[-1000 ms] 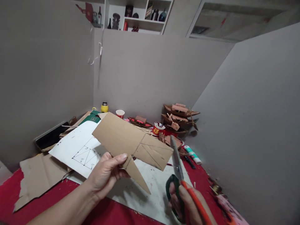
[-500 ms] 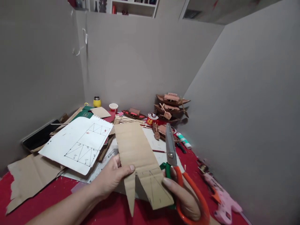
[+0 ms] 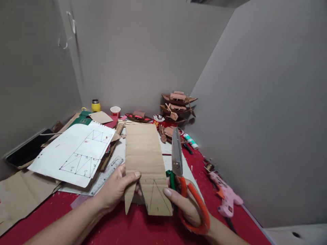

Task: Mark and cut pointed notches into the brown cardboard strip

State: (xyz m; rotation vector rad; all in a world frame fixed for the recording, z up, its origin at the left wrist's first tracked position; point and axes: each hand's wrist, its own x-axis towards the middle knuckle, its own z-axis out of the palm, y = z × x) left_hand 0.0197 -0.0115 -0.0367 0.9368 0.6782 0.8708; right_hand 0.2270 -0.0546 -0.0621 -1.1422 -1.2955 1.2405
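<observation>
I see the left hand (image 3: 114,185) pinching the cardboard (image 3: 145,146) beside its notch; the right hand (image 3: 186,206) grips scissors (image 3: 177,151), thumb seemingly on the cardboard's edge. Left of the cardboard lies a drawing (image 3: 58,154); right, a glue gun (image 3: 224,194); beyond, model boats (image 3: 178,97).

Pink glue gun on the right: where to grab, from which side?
Probably by the handle of the glue gun, from above and near left: it juts toward the person from the longer body, with the grey wall on the other side. The right hand holds scissors, so would need freeing first.
</observation>
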